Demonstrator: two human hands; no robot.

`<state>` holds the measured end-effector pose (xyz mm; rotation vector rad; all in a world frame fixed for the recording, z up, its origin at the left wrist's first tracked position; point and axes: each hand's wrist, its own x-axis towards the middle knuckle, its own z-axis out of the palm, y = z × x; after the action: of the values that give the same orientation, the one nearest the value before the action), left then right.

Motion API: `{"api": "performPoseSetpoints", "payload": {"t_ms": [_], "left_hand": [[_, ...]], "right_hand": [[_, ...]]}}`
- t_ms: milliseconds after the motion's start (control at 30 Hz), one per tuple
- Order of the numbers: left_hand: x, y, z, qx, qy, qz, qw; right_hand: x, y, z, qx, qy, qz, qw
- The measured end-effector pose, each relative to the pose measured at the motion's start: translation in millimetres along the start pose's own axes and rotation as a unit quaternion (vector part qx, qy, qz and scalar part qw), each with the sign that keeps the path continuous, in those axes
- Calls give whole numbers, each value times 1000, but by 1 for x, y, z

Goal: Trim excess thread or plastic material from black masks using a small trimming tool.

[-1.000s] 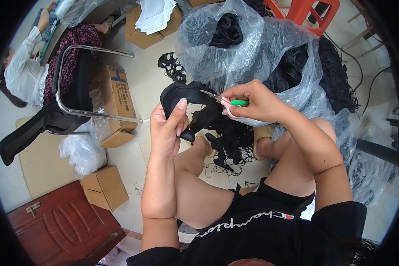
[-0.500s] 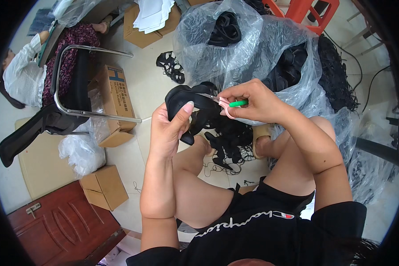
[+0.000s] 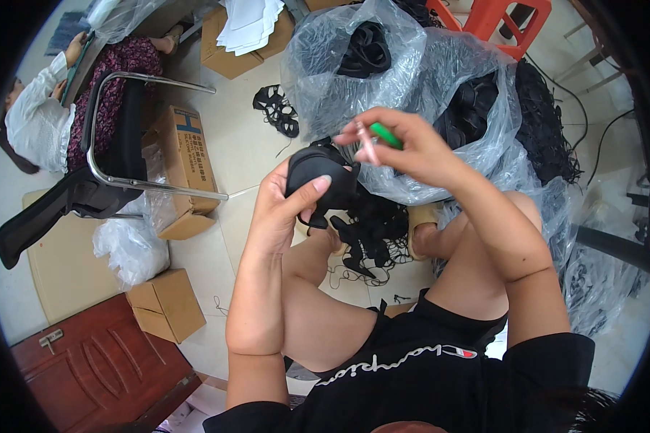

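Observation:
My left hand (image 3: 273,209) grips a curved, smooth black moulded piece (image 3: 331,189), thumb lying across its face. I cannot tell its exact kind. Just right of it, my right hand (image 3: 415,148) is closed on small pink-handled scissors (image 3: 367,144); motion blurs their blades. A bright green rod-shaped part (image 3: 387,135) sticks out between its fingers, and whether it belongs to the scissors is unclear. Below both hands, a tangle of black scraps and stringy offcuts (image 3: 374,242) lies on the floor between my feet.
Ahead, large clear plastic bags (image 3: 412,86) hold black pieces. A black perforated scrap (image 3: 276,108) lies left of them. An orange-red stool (image 3: 509,32) is at the far right. At left are a chair (image 3: 115,144), cardboard boxes (image 3: 184,162) and a seated person (image 3: 43,119).
My right hand has lifted the scissors away from the black piece and slightly up. My left hand has turned the piece and shifted it a little right, showing its broader face.

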<state>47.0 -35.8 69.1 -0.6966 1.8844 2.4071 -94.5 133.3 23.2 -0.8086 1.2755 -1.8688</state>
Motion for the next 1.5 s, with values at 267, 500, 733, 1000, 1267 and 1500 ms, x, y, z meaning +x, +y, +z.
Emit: {"api": "performPoseSetpoints", "payload": {"t_ms": [267, 500, 733, 1000, 1267, 1500], "left_hand": [[3, -3, -1, -77, -65, -95, 990], [-3, -9, 10, -12, -315, -188, 930], [8, -16, 10, 18, -33, -40, 998], [14, -23, 7, -87, -12, -17, 996], [24, -18, -33, -397, 159, 17, 904], [20, -10, -59, -50, 98, -55, 992]], "right_hand": [[4, 0, 9, 70, -39, 48, 996], [11, 16, 22, 62, -40, 41, 996], [4, 2, 5, -100, 88, 9, 991], [5, -9, 16, 56, 53, -5, 997], [9, -33, -34, 155, 220, -29, 963], [7, -50, -81, 6, 269, 65, 961]]}}
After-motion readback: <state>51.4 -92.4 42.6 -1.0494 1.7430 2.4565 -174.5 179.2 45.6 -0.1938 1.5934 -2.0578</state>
